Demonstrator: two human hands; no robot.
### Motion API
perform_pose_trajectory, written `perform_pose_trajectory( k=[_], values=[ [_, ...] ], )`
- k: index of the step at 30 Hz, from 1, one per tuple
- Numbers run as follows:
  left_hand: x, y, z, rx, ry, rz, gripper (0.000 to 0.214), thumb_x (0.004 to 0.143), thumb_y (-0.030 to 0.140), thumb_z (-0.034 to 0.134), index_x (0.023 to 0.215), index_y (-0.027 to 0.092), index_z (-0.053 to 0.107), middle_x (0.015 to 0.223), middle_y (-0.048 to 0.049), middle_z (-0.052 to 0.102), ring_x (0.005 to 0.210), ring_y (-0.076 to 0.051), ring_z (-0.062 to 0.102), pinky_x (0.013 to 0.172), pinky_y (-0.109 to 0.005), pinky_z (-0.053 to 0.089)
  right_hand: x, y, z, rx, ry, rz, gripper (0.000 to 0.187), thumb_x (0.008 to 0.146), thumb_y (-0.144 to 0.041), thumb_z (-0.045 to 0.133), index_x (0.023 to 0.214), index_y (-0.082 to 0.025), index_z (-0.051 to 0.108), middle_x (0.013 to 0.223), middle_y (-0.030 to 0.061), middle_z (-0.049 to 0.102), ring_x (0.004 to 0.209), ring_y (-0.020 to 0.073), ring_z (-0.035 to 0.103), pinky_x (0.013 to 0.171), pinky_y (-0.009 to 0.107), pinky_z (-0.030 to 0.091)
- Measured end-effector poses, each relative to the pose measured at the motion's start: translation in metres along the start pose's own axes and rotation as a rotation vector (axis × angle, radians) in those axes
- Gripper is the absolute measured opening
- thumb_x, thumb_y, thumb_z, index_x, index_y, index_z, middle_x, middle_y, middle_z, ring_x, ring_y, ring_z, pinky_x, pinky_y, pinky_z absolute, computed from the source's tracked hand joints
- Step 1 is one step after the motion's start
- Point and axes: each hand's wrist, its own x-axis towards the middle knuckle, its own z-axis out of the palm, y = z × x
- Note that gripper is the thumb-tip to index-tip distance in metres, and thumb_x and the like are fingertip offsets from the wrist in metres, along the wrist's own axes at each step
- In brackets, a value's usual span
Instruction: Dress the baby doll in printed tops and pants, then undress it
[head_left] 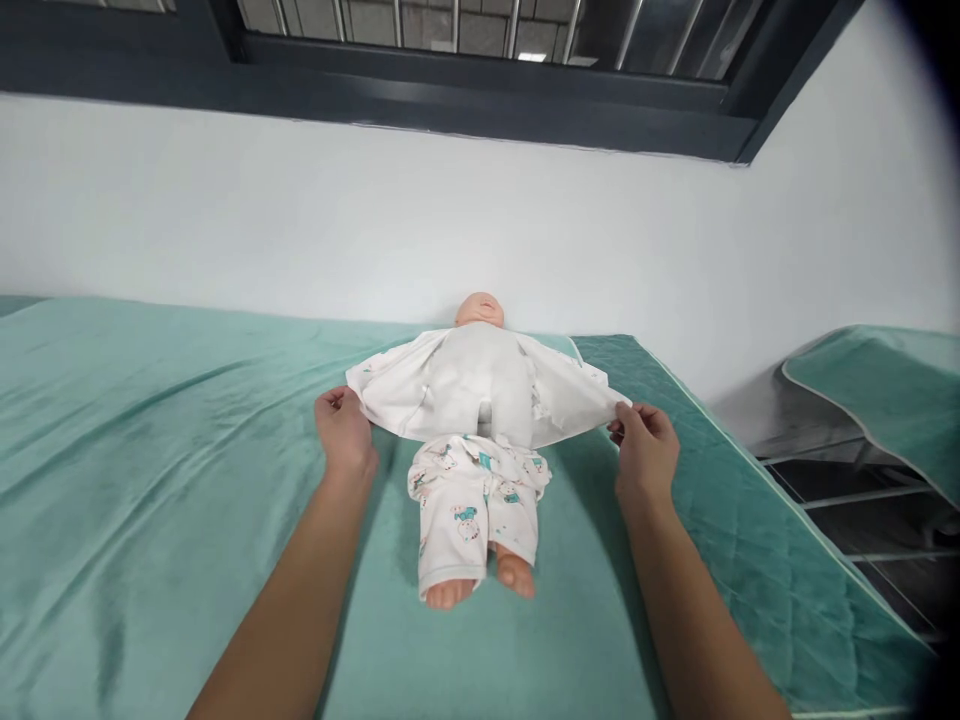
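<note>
A baby doll [480, 310] lies on its back, its head toward the wall and its feet toward me. Its white shirt [574, 390] is spread wide to both sides, showing the doll's white torso. My left hand [346, 432] pinches the shirt's edge at the left. At the right, my right hand [646, 450] grips the opposite edge between thumb and fingers. White trousers [461, 505] printed with small figures cover the doll's legs, bunched at the top. Both bare feet stick out of the cuffs. The doll's arms are hidden.
Beneath the doll is a green sheet [187, 480] with creases at the left. A quilted green mattress [739, 560] shows at the right. Beyond its edge are a metal frame [862, 497] and another green cover [892, 400]. A white wall [360, 220] and barred window [487, 30] stand behind.
</note>
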Motion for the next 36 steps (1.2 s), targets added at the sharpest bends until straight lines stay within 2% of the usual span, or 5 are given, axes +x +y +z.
perform_pose_trajectory(
  k=[12, 19, 23, 27, 36],
  values=[
    [-0.01, 0.001, 0.001, 0.431, -0.171, 0.192, 0.051, 0.076, 0.045, 0.068, 0.116, 0.021, 0.048, 0.09, -0.0003, 0.052, 0.072, -0.014, 0.054, 0.067, -0.029, 0.045, -0.007, 0.0, -0.013, -0.912, -0.267, -0.108, 0.04, 0.08, -0.036, 0.055, 0.117, -0.024, 0.058, 0.082, 0.0052, 0.065, 0.063, 0.0202, 0.053, 0.055, 0.029, 0.028],
    [-0.009, 0.001, -0.006, 0.701, -0.144, 0.436, 0.055, 0.067, 0.004, 0.055, 0.12, 0.02, 0.053, 0.111, -0.0088, 0.048, 0.088, -0.021, 0.056, 0.081, -0.037, 0.047, -0.011, 0.001, -0.009, -0.774, -0.181, -0.415, 0.03, 0.079, -0.024, 0.054, 0.107, -0.02, 0.063, 0.094, 0.0077, 0.057, 0.074, 0.0198, 0.054, 0.063, 0.032, 0.039],
    [-0.025, 0.013, 0.0, 0.621, -0.208, 0.6, 0.033, 0.076, 0.011, 0.054, 0.106, 0.022, 0.062, 0.111, -0.0083, 0.051, 0.103, -0.024, 0.055, 0.089, -0.037, 0.046, -0.034, -0.014, 0.005, -0.325, -0.467, -0.496, 0.013, 0.089, -0.029, 0.052, 0.093, -0.02, 0.061, 0.086, 0.003, 0.058, 0.075, 0.0166, 0.054, 0.071, 0.031, 0.044],
    [-0.044, 0.026, 0.006, 0.43, -0.714, 0.492, 0.015, 0.084, 0.03, 0.059, 0.094, 0.023, 0.067, 0.089, -0.0024, 0.062, 0.083, -0.018, 0.057, 0.077, -0.03, 0.046, -0.052, -0.028, 0.014, -0.182, -0.886, -0.482, 0.021, 0.09, -0.034, 0.059, 0.075, -0.02, 0.058, 0.073, 0.0003, 0.056, 0.069, 0.0146, 0.051, 0.066, 0.029, 0.041],
    [-0.044, 0.062, -0.011, 0.522, -1.505, 0.312, 0.022, 0.079, 0.043, 0.069, 0.094, 0.028, 0.075, 0.102, -0.0043, 0.057, 0.094, -0.019, 0.057, 0.082, -0.028, 0.046, -0.05, -0.032, 0.008, -0.017, -1.113, -0.367, 0.021, 0.082, -0.039, 0.072, 0.074, -0.021, 0.064, 0.076, 0.0012, 0.06, 0.073, 0.0158, 0.054, 0.068, 0.031, 0.044]
  ],
)
